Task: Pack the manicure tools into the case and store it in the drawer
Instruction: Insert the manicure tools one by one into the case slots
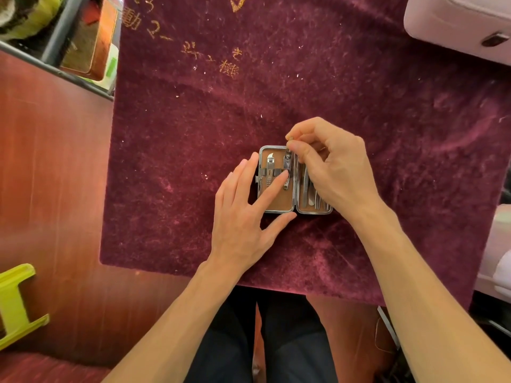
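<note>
One manicure case (278, 201), spread open and flat on one burgundy velvet cloth (193, 139) over the wooden table (41, 167), near the cloth's middle and just ahead of the person's lap. Two hinged halves, tan-lined and metal-rimmed. In the left half, two nail clippers side by side under one dark strap: the left clipper (270, 168) and the right clipper (287, 161). In the right half, a row of slender steel tools, at least three countable, among them tweezers (305, 189); the rest hidden under a hand, so no full count. Two bare hands over the case. Left hand (243, 217) flat and spread, fingers straight, index fingertip pressing on the right clipper at the strap, thumb lying by the case's near edge, holding nothing. Right hand (334, 167) arched over the right half, fingers curled, thumb and forefinger pinching a small pale piece (290, 138) just above the case's far rim; identity impossible to tell. Off the cloth: one yellow-green plastic object (16, 299) at near left, one pale pink box (456, 26) at far right.
</note>
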`<state>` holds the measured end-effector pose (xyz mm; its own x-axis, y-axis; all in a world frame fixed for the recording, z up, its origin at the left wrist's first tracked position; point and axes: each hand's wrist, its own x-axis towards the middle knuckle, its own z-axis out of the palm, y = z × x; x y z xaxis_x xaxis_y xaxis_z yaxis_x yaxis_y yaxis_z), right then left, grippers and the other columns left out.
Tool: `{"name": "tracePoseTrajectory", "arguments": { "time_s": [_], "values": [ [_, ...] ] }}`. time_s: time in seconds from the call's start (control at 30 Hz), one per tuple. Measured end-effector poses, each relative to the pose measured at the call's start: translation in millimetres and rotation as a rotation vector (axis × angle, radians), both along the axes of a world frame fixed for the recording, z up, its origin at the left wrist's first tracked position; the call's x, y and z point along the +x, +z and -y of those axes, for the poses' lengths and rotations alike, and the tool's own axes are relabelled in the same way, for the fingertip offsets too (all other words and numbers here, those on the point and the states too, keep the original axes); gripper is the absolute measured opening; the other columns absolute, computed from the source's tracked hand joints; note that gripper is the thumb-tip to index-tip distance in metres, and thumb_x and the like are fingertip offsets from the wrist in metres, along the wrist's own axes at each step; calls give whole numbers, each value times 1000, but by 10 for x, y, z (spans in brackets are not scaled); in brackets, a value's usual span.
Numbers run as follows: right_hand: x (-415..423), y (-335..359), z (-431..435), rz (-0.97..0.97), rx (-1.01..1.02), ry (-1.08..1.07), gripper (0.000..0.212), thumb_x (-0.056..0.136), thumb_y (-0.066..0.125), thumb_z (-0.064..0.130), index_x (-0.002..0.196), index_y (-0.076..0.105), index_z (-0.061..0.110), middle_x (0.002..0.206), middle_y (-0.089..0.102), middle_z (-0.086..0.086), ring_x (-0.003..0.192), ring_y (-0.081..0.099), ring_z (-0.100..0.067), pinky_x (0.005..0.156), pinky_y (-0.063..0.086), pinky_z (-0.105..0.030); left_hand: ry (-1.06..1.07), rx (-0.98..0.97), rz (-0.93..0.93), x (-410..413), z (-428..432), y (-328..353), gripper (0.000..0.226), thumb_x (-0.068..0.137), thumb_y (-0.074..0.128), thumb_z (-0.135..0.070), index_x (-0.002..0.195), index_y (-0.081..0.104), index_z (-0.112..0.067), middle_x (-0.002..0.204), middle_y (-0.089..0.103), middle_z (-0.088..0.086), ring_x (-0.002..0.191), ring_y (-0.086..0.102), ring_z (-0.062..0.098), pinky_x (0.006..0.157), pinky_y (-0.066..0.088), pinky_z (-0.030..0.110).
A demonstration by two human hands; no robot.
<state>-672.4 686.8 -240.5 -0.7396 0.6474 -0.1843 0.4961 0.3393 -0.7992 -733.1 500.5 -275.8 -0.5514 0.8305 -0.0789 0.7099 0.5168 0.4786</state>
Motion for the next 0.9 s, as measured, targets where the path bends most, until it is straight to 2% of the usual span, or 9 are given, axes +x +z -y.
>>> {"name": "tracePoseTrajectory", "arguments": {
  "time_s": [0.17, 0.57, 0.63, 0.77, 0.83, 0.9],
  "values": [
    [48, -19, 39, 0, -1, -11, 7, 100, 69, 19, 102, 75, 23, 88, 72, 20, 81, 67, 8, 73, 45, -4, -10, -5, -27, 0, 1, -18, 64, 94, 61, -61, 151, 48, -36, 168, 27, 13, 156, 25, 30, 127, 20, 44],
    [55, 49, 40, 16, 33, 29, 8, 99, 72, 19, 106, 78, 17, 90, 72, 14, 77, 65, 15, 73, 49, -4, -22, -16, -65, 12, -10, -25, 61, 95, 59, -60, 151, 48, -38, 167, 27, 15, 156, 25, 32, 126, 22, 46],
    [72, 71, 73, 9, 45, 23, 8, 99, 72, 19, 104, 77, 18, 90, 72, 16, 72, 65, 10, 70, 49, -5, -20, -12, -66, 15, -12, -24, 61, 95, 59, -60, 151, 48, -38, 167, 27, 15, 156, 25, 32, 126, 22, 47],
    [148, 117, 175, -13, 104, 22, 2, 96, 74, 16, 97, 76, 15, 88, 72, 15, 65, 66, -9, 62, 48, -9, -15, -1, -71, 25, -15, -28, 60, 95, 60, -59, 150, 47, -39, 167, 28, 16, 156, 26, 32, 126, 23, 47],
    [198, 122, 236, -20, 145, 21, 2, 93, 77, 15, 93, 75, 14, 84, 71, 14, 59, 63, -13, 59, 46, -10, -10, 1, -73, 31, -18, -36, 60, 95, 62, -58, 149, 49, -37, 167, 29, 15, 155, 27, 32, 126, 23, 46],
    [251, 104, 301, -16, 198, 28, 4, 92, 78, 15, 93, 76, 12, 86, 74, 8, 57, 62, -13, 59, 53, -23, -2, 5, -73, 33, -17, -42, 58, 95, 62, -58, 147, 54, -35, 166, 31, 16, 155, 28, 32, 125, 25, 47]
  ]
}}
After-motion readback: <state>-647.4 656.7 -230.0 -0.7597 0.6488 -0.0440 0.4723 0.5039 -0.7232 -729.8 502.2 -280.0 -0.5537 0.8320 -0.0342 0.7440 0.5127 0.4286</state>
